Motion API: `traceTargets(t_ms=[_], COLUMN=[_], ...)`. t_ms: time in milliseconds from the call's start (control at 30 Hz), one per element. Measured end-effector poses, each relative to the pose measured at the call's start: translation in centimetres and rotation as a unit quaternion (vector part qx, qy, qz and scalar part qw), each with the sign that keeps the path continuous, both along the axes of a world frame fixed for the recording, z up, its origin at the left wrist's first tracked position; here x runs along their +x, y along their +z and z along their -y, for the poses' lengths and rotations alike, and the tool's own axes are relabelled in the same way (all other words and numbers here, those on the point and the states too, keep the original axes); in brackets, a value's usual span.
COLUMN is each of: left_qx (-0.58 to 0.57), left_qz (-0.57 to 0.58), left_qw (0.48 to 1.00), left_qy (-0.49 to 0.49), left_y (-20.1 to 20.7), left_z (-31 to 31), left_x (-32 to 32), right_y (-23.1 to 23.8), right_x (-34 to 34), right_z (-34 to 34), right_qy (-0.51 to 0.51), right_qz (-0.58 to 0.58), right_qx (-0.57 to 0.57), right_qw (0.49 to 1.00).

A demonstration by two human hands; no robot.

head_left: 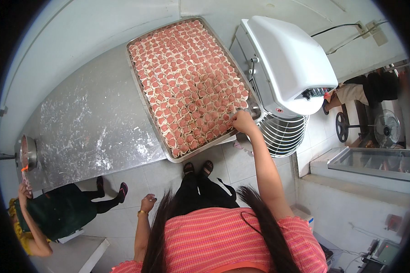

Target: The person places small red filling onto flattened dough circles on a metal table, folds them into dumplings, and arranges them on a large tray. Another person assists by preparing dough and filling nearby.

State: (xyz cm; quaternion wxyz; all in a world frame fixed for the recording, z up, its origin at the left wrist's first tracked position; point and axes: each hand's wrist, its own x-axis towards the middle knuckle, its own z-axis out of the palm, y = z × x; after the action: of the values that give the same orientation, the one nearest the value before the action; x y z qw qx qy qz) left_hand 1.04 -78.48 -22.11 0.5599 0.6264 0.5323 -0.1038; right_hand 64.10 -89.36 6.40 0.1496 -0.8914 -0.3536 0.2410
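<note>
A large metal tray (143, 107) holds many small open-topped dumplings (187, 82) in close rows, each with pink filling in a pale wrapper. At its near right corner, my right hand (245, 123) reaches over the rim with the fingers pinched together beside the last dumplings. A small pale bit shows at the fingertips, too small to name. My left hand (147, 203) hangs low at my left side, away from the tray, its fingers curled in. Whether anything is inside those fingers cannot be made out.
The tray lies on a flour-dusted steel table (91, 113). Close on its right stands a white dough mixer (287, 63) with a wire guard (282, 136). At far left, another person's hand (25, 191) is near a metal bowl (29, 152). A fan (387, 128) stands at right.
</note>
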Motion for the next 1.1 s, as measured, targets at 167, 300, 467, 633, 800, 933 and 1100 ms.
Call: traceTargets(t_ms=[167, 300, 467, 633, 800, 933, 1100], left_qx=[0.032, 0.047, 0.067, 0.102, 0.097, 0.102, 0.116], left_qz=[-0.016, -0.02, -0.04, -0.049, -0.037, -0.045, -0.09], left_qw=[0.999, 0.998, 0.996, 0.992, 0.993, 0.992, 0.986], left_qy=[-0.032, -0.031, -0.031, -0.063, -0.046, -0.06, -0.08], left_y=[5.1, 5.8, 7.7, 8.8, 11.1, 10.8, 11.3], left_z=[0.7, 0.1, -0.6, -1.9, -2.2, -1.6, -3.0], left_x=[3.1, 2.3, 3.9, 5.9, 8.6, 6.3, 4.1], right_y=[1.4, 0.9, 0.7, -0.4, -1.8, -1.0, 1.4], right_x=[0.4, 1.2, 2.3, 2.9, 4.0, 3.9, 2.6], right_z=[0.0, 0.5, 2.1, 0.9, 0.8, 0.3, -0.5], right_qy=[0.017, -0.006, -0.158, -0.172, -0.161, -0.087, -0.126], right_qz=[-0.053, -0.017, 0.117, 0.122, 0.152, 0.152, 0.102], right_qx=[-0.035, -0.01, 0.093, 0.169, 0.19, 0.126, 0.233], right_qw=[0.998, 1.0, 0.976, 0.963, 0.956, 0.976, 0.959])
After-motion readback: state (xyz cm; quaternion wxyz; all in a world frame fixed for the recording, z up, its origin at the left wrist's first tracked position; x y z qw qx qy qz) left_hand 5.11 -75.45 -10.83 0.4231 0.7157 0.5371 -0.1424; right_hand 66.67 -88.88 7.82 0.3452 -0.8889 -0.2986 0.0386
